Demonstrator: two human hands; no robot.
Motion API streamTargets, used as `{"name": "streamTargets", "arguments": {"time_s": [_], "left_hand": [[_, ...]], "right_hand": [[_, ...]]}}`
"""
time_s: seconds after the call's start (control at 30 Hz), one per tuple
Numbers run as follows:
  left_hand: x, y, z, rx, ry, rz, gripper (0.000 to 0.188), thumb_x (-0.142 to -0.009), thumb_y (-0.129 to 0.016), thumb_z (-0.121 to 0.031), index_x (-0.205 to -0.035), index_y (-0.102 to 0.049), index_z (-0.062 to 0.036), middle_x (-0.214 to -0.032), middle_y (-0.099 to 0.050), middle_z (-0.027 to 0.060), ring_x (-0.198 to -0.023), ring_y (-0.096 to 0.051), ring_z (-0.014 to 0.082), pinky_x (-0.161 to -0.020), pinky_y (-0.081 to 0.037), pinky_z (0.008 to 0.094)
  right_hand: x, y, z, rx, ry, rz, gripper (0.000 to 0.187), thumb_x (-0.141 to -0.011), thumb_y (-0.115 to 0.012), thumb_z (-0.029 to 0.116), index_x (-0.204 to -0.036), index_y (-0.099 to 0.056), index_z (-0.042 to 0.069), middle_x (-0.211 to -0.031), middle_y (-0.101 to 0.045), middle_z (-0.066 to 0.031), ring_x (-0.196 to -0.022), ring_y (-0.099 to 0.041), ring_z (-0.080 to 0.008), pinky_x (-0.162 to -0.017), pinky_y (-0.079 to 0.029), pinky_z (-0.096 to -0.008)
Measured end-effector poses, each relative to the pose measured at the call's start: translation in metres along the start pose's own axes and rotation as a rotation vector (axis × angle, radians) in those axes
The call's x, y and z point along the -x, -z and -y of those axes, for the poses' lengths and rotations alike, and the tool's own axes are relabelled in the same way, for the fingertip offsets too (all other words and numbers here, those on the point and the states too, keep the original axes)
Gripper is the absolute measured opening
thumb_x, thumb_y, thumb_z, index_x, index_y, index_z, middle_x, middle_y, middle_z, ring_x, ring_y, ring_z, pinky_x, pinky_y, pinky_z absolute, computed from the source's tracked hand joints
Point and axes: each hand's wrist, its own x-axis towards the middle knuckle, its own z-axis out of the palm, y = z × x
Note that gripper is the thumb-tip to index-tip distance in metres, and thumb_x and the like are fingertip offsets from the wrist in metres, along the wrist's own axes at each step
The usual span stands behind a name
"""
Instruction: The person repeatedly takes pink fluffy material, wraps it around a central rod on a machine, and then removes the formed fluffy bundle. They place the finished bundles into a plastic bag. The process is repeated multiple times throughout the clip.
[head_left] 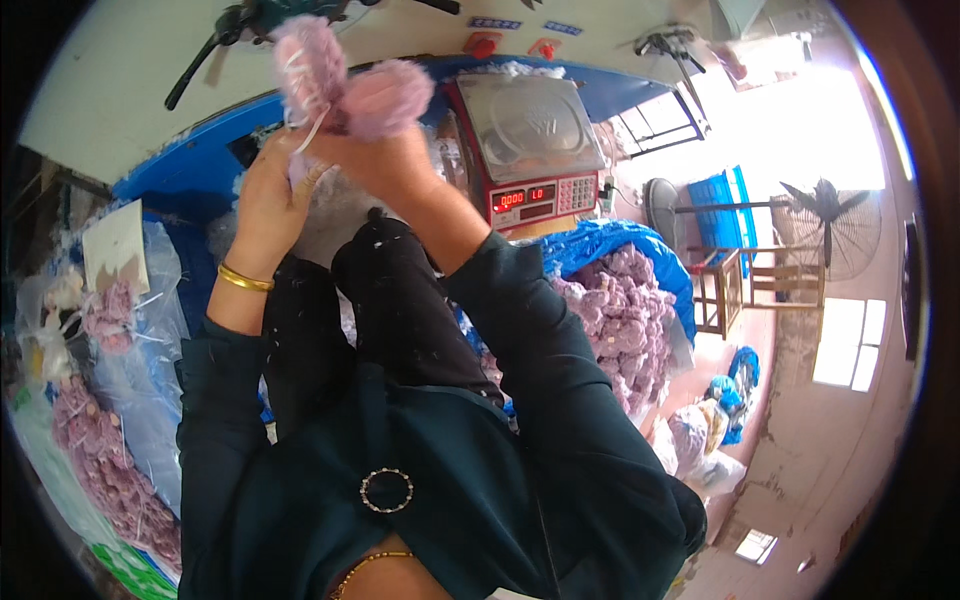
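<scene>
Both my hands are raised above my knees at the workbench, close together around a fluffy pink plush piece (385, 97). It has two furry lobes, and white strands or stuffing show along the left one. My left hand (268, 200) is closed at the lower end of the piece, where a thin white strand hangs across its fingers. My right hand (375, 165) grips the base of the lobes from the right; its fingers are partly hidden behind the plush and the other hand. What exactly each fingertip pinches is too small to tell.
A red digital scale (530, 140) with a metal pan stands right of my hands on the blue bench (190, 150). Pink plush pieces fill a blue bag (640, 310) at my right; more (105, 450) lie at my left. Beyond are a wooden chair (785, 280) and a fan (825, 215).
</scene>
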Motion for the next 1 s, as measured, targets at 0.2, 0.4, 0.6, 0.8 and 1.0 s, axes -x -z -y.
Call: {"name": "streamTargets", "arguments": {"time_s": [0.2,0.4,0.6,0.8,1.0], "left_hand": [[-0.020,-0.016,-0.041,-0.406,0.231,-0.109,0.036,-0.072,-0.074,-0.025,-0.093,-0.055,-0.0018,-0.084,-0.058,0.0167,-0.079,-0.058,0.0371,-0.067,-0.047,0.0413],[-0.011,-0.015,-0.051,-0.333,0.240,-0.167,0.045,-0.072,-0.075,-0.034,-0.095,-0.055,-0.0004,-0.089,-0.058,0.0197,-0.082,-0.058,0.0366,-0.069,-0.048,0.0378],[0.012,-0.008,-0.040,-0.118,0.284,-0.136,0.043,-0.075,-0.074,-0.024,-0.102,-0.053,0.0024,-0.092,-0.059,0.0201,-0.082,-0.059,0.0358,-0.073,-0.048,0.0360],[0.033,0.008,-0.019,0.685,0.396,-0.180,0.045,-0.093,-0.054,-0.029,-0.123,-0.048,0.0034,-0.110,-0.060,0.0142,-0.097,-0.060,0.0215,-0.086,-0.047,0.0333],[0.055,-0.014,-0.013,0.698,0.448,-0.112,0.040,-0.097,-0.041,-0.028,-0.124,-0.049,0.0016,-0.114,-0.058,0.0121,-0.102,-0.057,0.0203,-0.088,-0.046,0.0315]], "right_hand": [[-0.062,-0.025,-0.003,-0.034,-0.136,-0.461,0.032,-0.077,-0.062,0.029,-0.101,-0.062,0.008,-0.097,-0.065,-0.0180,-0.091,-0.060,-0.0400,-0.077,-0.050,-0.0423],[-0.091,-0.022,-0.003,0.038,-0.471,-0.389,0.032,-0.074,-0.063,0.028,-0.099,-0.063,0.007,-0.094,-0.065,-0.0211,-0.092,-0.061,-0.0382,-0.079,-0.050,-0.0417],[-0.022,-0.002,0.037,0.062,-0.248,-0.226,0.038,-0.078,-0.066,0.034,-0.097,-0.062,0.001,-0.094,-0.064,-0.0200,-0.092,-0.063,-0.0323,-0.075,-0.049,-0.0393],[0.027,0.045,0.022,-0.679,-0.288,0.280,0.037,-0.080,-0.072,0.032,-0.095,-0.062,0.000,-0.079,-0.060,-0.0040,-0.070,-0.057,-0.0126,-0.061,-0.047,-0.0272],[0.055,0.022,0.016,-1.454,-0.476,0.675,0.027,-0.082,-0.070,0.018,-0.100,-0.059,0.001,-0.078,-0.056,0.0002,-0.057,-0.047,-0.0066,-0.048,-0.034,-0.0204]]}}
